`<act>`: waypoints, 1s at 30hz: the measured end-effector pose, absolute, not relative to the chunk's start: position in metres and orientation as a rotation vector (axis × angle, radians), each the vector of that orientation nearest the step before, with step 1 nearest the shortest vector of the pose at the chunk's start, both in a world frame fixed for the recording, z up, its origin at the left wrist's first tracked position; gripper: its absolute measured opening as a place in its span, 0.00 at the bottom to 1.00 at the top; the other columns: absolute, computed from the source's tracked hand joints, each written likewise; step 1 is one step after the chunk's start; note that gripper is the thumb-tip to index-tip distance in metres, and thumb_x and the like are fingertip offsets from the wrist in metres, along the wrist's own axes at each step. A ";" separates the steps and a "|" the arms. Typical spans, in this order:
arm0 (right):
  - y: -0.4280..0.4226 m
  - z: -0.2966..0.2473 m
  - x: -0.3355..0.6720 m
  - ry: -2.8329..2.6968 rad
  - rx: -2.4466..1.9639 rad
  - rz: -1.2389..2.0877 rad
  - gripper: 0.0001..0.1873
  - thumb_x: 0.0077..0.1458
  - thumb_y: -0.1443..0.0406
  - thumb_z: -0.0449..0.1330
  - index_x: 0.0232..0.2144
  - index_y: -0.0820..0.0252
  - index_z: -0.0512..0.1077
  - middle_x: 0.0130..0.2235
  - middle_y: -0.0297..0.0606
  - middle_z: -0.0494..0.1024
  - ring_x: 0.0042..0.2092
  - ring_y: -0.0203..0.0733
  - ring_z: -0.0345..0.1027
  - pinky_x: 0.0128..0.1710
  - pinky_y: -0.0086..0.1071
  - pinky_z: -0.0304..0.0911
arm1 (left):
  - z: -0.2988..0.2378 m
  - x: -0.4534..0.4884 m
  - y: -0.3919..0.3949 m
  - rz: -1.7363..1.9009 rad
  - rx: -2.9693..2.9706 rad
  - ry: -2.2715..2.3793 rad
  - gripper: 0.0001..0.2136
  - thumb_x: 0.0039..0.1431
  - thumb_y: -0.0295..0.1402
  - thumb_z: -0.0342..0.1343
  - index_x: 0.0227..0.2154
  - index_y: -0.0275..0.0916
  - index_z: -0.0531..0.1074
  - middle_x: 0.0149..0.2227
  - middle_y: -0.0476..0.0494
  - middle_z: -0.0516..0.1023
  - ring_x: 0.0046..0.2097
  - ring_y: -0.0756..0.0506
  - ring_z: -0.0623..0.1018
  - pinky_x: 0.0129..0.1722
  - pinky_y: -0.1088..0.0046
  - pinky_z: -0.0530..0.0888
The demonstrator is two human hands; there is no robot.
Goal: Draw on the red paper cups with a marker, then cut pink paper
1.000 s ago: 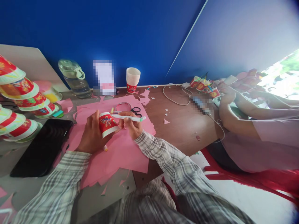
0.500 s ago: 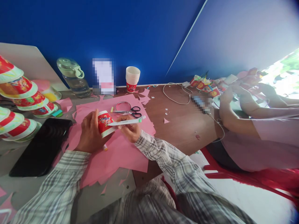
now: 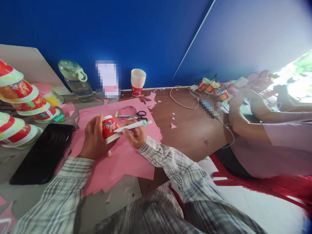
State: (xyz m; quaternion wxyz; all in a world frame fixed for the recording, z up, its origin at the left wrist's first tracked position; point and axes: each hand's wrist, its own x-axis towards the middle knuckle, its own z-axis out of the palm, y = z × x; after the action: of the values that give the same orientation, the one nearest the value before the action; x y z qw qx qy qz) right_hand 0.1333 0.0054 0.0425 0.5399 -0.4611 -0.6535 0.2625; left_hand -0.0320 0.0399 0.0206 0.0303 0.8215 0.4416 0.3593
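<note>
A red paper cup (image 3: 108, 126) with a printed picture lies tilted in my left hand (image 3: 92, 138), whose fingers wrap around its far side. Between the fingers of my right hand (image 3: 135, 135) is a white marker (image 3: 133, 125) with a green band near its back end. Its tip is at the cup's printed side; whether it touches I cannot tell. Beneath both hands spread sheets of pink paper (image 3: 129, 162). Scissors (image 3: 139, 116) with black handles and a roll of tape (image 3: 128, 110) lie on the paper just beyond my right hand.
Decorated cups (image 3: 26, 97) are stacked at the left, near a black phone (image 3: 42, 154) and a water bottle (image 3: 76, 81). Nested paper cups (image 3: 138, 81) stand by the blue wall. A white cable (image 3: 184, 106) crosses the table. A co-worker's arms (image 3: 246, 120) are at the right.
The marker has turned slightly in my right hand, its back end a little higher. My left hand and the cup are nearly still.
</note>
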 end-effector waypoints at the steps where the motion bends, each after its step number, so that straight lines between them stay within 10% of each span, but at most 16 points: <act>1: 0.006 0.042 0.133 -1.568 -1.098 0.614 0.09 0.53 0.63 0.50 0.26 0.60 0.68 0.22 0.32 0.66 0.26 0.32 0.60 0.27 0.27 0.59 | 0.020 -0.032 0.040 1.109 2.537 1.357 0.42 0.45 0.51 0.49 0.58 0.29 0.42 0.55 0.23 0.57 0.57 0.33 0.57 0.54 0.48 0.58; 30: 0.006 0.040 0.132 -1.489 -1.099 0.692 0.10 0.54 0.62 0.50 0.30 0.61 0.69 0.30 0.38 0.72 0.29 0.34 0.64 0.30 0.29 0.62 | 0.019 -0.031 0.040 1.160 2.552 1.351 0.41 0.45 0.48 0.51 0.58 0.30 0.42 0.54 0.23 0.58 0.57 0.34 0.58 0.53 0.50 0.60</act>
State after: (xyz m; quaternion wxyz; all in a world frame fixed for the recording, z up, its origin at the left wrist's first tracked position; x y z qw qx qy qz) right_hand 0.1322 0.0061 0.0397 0.5505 -0.4642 -0.6293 0.2923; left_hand -0.0313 0.0402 0.0191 0.0150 0.8201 0.4340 0.3726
